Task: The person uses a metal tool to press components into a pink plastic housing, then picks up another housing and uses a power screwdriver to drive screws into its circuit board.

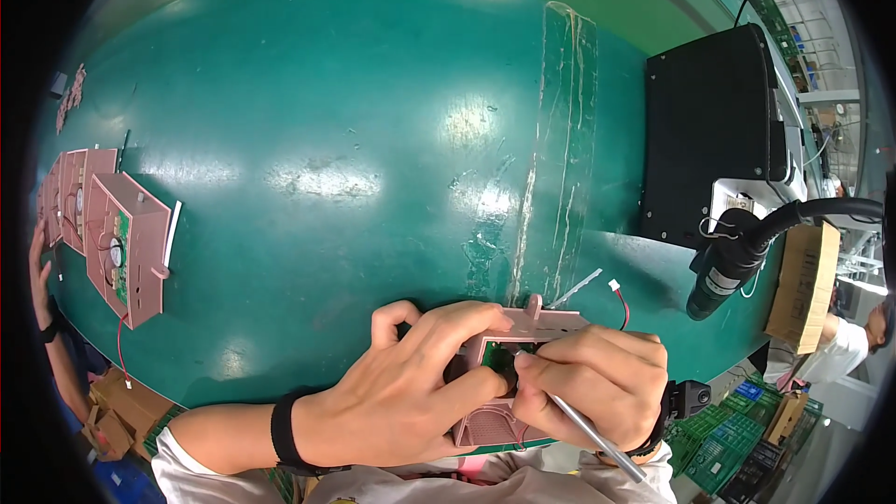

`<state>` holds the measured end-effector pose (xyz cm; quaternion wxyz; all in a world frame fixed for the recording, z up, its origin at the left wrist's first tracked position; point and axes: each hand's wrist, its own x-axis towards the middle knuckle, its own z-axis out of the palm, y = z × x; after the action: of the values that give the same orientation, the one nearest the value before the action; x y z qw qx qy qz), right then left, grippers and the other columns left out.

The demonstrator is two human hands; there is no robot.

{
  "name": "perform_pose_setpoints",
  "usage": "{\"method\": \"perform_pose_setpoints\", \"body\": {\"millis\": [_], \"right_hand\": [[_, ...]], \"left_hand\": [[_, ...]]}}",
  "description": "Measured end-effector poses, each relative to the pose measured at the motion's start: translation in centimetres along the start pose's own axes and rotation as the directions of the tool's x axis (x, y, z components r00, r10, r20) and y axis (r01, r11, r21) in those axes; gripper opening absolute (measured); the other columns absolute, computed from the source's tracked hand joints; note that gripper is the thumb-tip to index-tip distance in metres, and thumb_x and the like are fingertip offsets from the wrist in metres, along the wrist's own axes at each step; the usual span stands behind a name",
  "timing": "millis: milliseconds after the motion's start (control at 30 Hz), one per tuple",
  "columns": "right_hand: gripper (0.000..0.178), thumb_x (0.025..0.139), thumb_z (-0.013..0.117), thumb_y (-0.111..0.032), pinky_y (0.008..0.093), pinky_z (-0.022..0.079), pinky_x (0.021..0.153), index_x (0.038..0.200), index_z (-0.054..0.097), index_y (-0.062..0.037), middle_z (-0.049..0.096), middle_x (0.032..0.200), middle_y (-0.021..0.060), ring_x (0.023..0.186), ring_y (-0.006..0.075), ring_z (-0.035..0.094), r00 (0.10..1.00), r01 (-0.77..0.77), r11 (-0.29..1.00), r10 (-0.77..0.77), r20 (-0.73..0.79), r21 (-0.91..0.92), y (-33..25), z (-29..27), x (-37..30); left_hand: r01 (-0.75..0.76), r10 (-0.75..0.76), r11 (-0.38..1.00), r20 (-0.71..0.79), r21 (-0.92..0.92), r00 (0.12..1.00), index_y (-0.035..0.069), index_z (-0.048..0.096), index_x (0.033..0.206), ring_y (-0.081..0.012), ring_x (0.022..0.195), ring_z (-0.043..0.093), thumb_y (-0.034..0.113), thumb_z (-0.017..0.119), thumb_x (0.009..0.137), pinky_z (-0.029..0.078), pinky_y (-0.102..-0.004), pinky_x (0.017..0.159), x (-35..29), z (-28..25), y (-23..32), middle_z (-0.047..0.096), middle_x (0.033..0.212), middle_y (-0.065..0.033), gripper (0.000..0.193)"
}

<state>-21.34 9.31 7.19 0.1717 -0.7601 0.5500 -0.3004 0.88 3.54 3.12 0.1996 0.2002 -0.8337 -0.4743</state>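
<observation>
Green bench; pink housing under both hands: left hand clamps it, right hand grips metal tool.

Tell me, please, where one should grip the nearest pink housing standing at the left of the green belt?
Grip the pink housing by its two side walls, coming from above. It stands tilted with the open face, circuit board and red wire turned toward the belt, so fingers should stay on the plain outer edges.

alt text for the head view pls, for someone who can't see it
Two hands work on a pink plastic housing at the near edge of a green table: the left hand steadies it, the right hand holds a thin metal tool to a small green circuit board inside. More pink housings stand at left; a black box sits at right.
</observation>
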Motion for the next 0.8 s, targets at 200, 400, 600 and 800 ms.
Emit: {"method": "perform_pose_setpoints", "body": {"millis": [200, 400, 600, 800], "right_hand": [[0.018, 0.065, 0.083, 0.001, 0.0281, 0.049, 0.046, 0.078, 0.071, -0.0052, 0.070, 0.074, 0.0038, 0.053, 0.0172, 0.064, 0.998, -0.030, 0.999, 0.032, -0.048, 0.029, -0.09, -0.07, -0.15], [0.019, 0.064, 0.082, 0.002, 0.0285, 0.048, 0.045, 0.078, 0.071, -0.0051, 0.069, 0.072, 0.0039, 0.052, 0.0175, 0.063, 0.998, -0.025, 1.000, 0.025, -0.062, 0.000, -0.29, 0.41, 0.26], [0.018, 0.064, 0.082, 0.000, 0.0283, 0.048, 0.045, 0.077, 0.071, -0.0054, 0.068, 0.070, 0.0043, 0.050, 0.0183, 0.062, 0.995, -0.065, 0.998, 0.065, -0.081, -0.005, -0.22, 0.44, 0.09], [0.015, 0.067, 0.080, -0.001, 0.0278, 0.047, 0.044, 0.079, 0.072, -0.0046, 0.067, 0.067, 0.0039, 0.048, 0.0170, 0.061, 0.998, -0.024, 0.999, 0.026, -0.064, 0.037, 0.30, 0.01, -0.14]], "left_hand": [[-0.014, 0.012, 0.997, 0.020, 0.074, 1.000, 0.016, 0.068, 0.103, -0.0288, 0.131, 0.055, 0.037, 0.094, 0.075, 0.030, -0.0432, 0.092, -0.29, 0.48, -0.39, 0.049, 0.146, -0.0162, 0.043], [0.010, -0.010, 1.000, -0.007, -0.001, 1.000, 0.013, 0.065, 0.102, -0.0289, 0.124, 0.057, 0.020, 0.087, 0.080, 0.034, -0.0456, 0.089, -0.05, 0.23, 0.02, 0.046, 0.147, -0.0171, 0.031], [0.021, -0.021, 1.000, 0.010, 0.015, 1.000, 0.013, 0.066, 0.102, -0.0290, 0.121, 0.058, 0.021, 0.087, 0.081, 0.034, -0.0450, 0.089, -0.25, 0.05, 0.07, 0.047, 0.146, -0.0169, 0.031], [0.018, -0.018, 1.000, -0.021, 0.010, 1.000, 0.013, 0.067, 0.102, -0.0286, 0.122, 0.058, 0.021, 0.087, 0.080, 0.034, -0.0449, 0.089, -0.18, 0.30, -0.02, 0.049, 0.144, -0.0166, 0.031]]}}
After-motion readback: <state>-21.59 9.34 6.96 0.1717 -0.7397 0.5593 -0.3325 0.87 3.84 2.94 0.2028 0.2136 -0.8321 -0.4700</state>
